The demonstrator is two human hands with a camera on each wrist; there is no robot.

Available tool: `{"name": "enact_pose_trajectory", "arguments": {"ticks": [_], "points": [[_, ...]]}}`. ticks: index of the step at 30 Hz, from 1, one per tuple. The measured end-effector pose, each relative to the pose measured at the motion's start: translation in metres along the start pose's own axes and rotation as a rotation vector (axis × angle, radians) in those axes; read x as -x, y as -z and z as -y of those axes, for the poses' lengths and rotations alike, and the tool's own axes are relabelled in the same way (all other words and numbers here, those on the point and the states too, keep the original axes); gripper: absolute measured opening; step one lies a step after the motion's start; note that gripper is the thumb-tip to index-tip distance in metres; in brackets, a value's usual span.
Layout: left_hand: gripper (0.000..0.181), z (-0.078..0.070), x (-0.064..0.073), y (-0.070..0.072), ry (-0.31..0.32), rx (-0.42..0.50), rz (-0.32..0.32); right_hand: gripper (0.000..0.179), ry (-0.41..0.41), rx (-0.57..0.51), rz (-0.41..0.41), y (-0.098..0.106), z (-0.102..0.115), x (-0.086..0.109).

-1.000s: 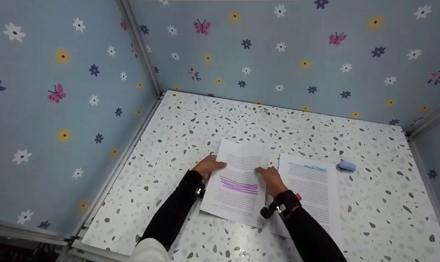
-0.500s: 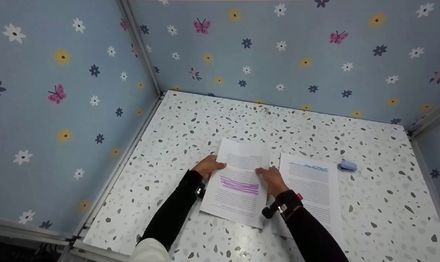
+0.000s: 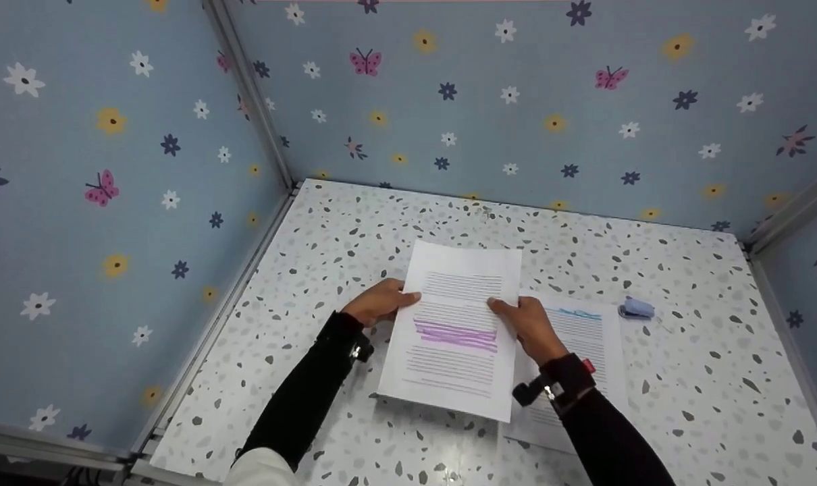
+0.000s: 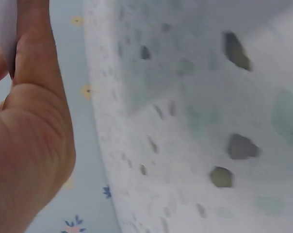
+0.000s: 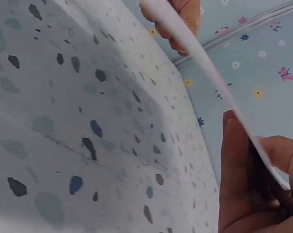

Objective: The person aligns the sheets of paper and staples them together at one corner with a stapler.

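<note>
A printed sheet of paper, with purple highlighter strokes across its middle lines, is held up over the table between both hands. My left hand pinches its left edge, thumb on the printed face. On the opposite edge my right hand grips the same way, fingers behind. The right wrist view shows the paper nearly edge-on, tilted above the tabletop with a shadow below. In the left wrist view only a corner of the paper shows beside the hand. How many sheets are held, I cannot tell.
Another printed page with blue highlighter marks lies on the speckled table, partly under the right forearm and held paper. A small lavender stapler rests beyond its right edge. Flowered blue panels wall the back and sides.
Both hands have lifted the purple-marked paper off the table and slightly to the right. The right hand shifted right with its edge. The stapler and other page stay put.
</note>
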State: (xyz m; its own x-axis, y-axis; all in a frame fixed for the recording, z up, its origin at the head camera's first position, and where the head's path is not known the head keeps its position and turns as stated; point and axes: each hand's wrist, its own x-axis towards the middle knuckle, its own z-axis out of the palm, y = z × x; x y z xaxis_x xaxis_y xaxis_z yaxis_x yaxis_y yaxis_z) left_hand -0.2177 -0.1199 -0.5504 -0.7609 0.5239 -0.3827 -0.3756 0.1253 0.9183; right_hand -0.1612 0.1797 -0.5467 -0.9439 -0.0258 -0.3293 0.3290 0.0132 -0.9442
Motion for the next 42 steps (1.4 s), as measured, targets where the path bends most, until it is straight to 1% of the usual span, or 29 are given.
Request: {"name": "enact_pose_trajectory", "arguments": {"ticks": [4,6,11,14,20,24,27,31,36,39,42], "points": [[0.030,-0.011,-0.001,-0.008,-0.051,0.020,0.017,0.044,0.027,-0.001,-0.007,0.009,0.008,0.004],[0.031,-0.013,-0.002,-0.010,-0.062,0.029,0.017,0.044,0.027,-0.004,-0.010,0.011,0.010,0.005],[0.030,-0.014,-0.003,-0.013,-0.036,0.024,0.000,0.040,0.023,-0.021,0.006,0.014,0.011,0.007],[0.030,-0.016,-0.004,-0.015,-0.030,0.016,-0.009,0.040,0.044,-0.030,0.011,0.016,0.014,0.010],[0.030,-0.026,-0.007,-0.023,-0.027,0.019,0.013,0.039,0.069,-0.037,-0.001,0.028,0.023,0.014],[0.029,-0.028,-0.012,-0.029,-0.017,0.019,0.023,0.041,0.077,-0.027,-0.007,0.035,0.023,0.016],[0.029,-0.028,-0.015,-0.034,-0.022,0.018,0.038,0.042,0.070,-0.015,-0.020,0.042,0.023,0.018],[0.031,-0.032,-0.017,-0.042,-0.047,0.024,0.063,0.045,0.047,-0.007,-0.056,0.051,0.024,0.022],[0.032,-0.036,-0.022,-0.052,-0.048,0.029,0.049,0.050,0.021,-0.005,-0.068,0.059,0.026,0.025],[0.031,-0.034,-0.026,-0.057,-0.043,0.036,0.047,0.049,0.010,-0.017,-0.083,0.063,0.026,0.027],[0.031,-0.033,-0.030,-0.061,-0.051,0.040,0.055,0.048,-0.003,-0.012,-0.098,0.067,0.027,0.029]]}}
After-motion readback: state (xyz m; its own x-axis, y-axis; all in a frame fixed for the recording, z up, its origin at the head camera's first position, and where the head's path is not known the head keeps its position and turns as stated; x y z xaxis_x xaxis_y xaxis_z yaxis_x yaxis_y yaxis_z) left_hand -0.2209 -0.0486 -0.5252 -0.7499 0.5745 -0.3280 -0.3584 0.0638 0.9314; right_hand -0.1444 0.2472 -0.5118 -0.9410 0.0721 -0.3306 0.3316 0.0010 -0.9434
